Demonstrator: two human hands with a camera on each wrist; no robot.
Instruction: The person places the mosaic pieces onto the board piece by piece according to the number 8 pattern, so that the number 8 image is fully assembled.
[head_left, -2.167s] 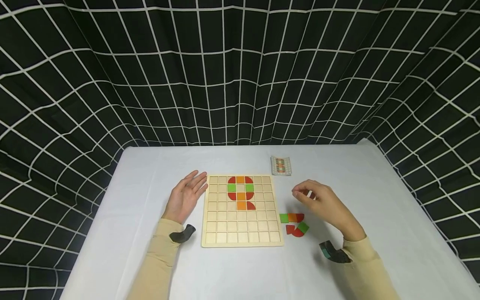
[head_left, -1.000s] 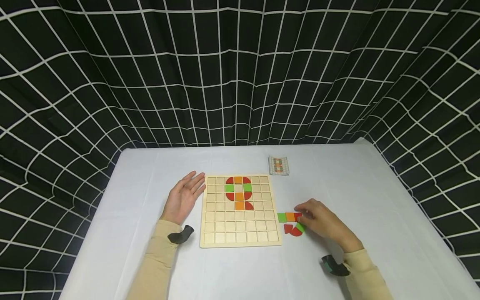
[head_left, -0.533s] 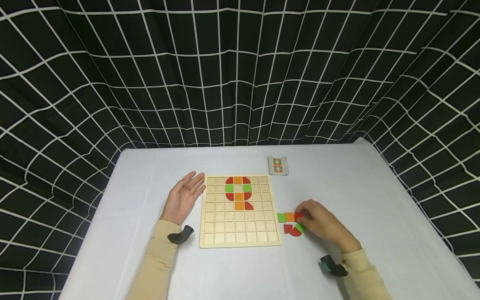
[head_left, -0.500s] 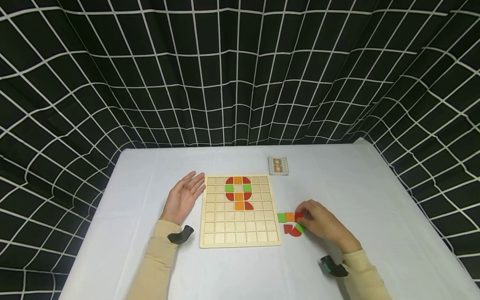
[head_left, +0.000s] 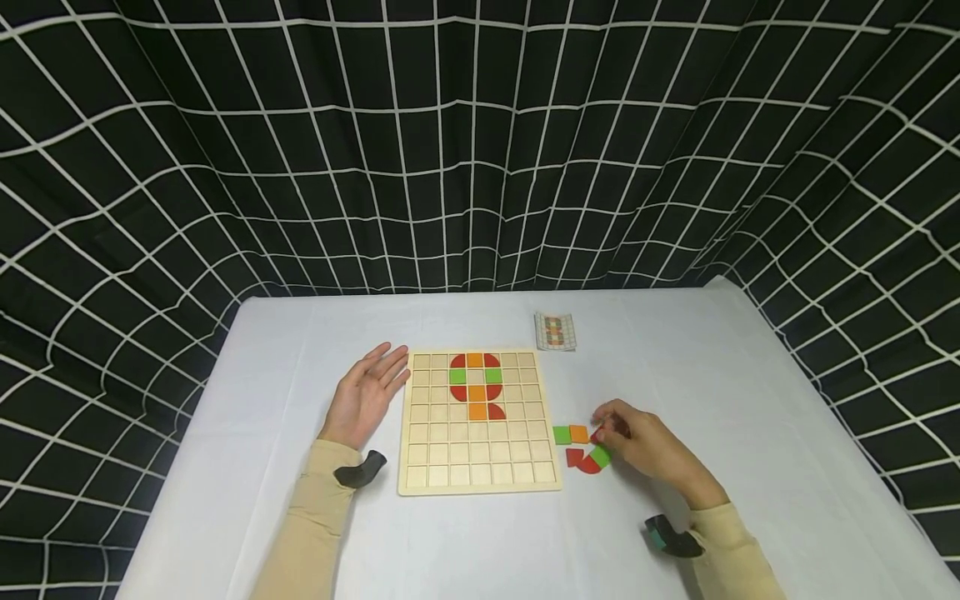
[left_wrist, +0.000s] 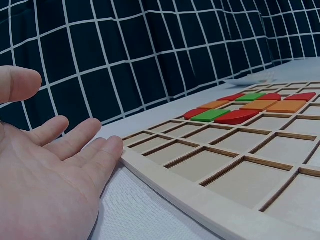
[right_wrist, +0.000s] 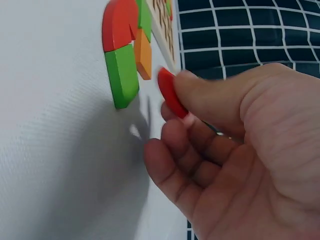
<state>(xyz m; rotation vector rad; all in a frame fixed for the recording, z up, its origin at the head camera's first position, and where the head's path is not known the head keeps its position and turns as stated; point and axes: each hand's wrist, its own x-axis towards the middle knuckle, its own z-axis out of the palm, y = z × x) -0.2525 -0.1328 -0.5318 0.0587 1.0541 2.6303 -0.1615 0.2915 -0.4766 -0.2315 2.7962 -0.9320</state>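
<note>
Clock read from the head view, board as dial, 12 = far side. Right hand [head_left: 641, 446] just past 3 o'clock, fingers clamped on a small red piece [right_wrist: 172, 92]; piece tilted, off the board's 3 o'clock side. Other fingers of that hand loosely curled. Left hand [head_left: 363, 404] between 9 and 10, palm up, fingers apart, holding nothing; fingertips at the rim of the wooden board [head_left: 480, 490], firm contact hard to tell.

Between right hand and board: green square [head_left: 562, 435] just beside the board edge, orange square [head_left: 578, 434] next to it, both at 9 o'clock from the hand, directly across the straight line to the board. At 8 from the hand, a clump: notched red piece [head_left: 574, 457], rounded red piece [head_left: 588, 467], turned green piece [head_left: 600, 456] close under the fingertips.

Board grid: bare cells mostly; ring toward 12 made of red corners, orange squares at its top and bottom, green squares at 9 and 3, bare cell in middle. Below ring, another orange square [head_left: 477, 412] with red quarter piece [head_left: 497, 412] at its 3.

Pattern cards [head_left: 555, 332] stacked near 1, apart from board. White-covered bench [head_left: 675, 350] under everything; black, white-gridded curtain [head_left: 450, 150] behind, at 12, and down both sides.
</note>
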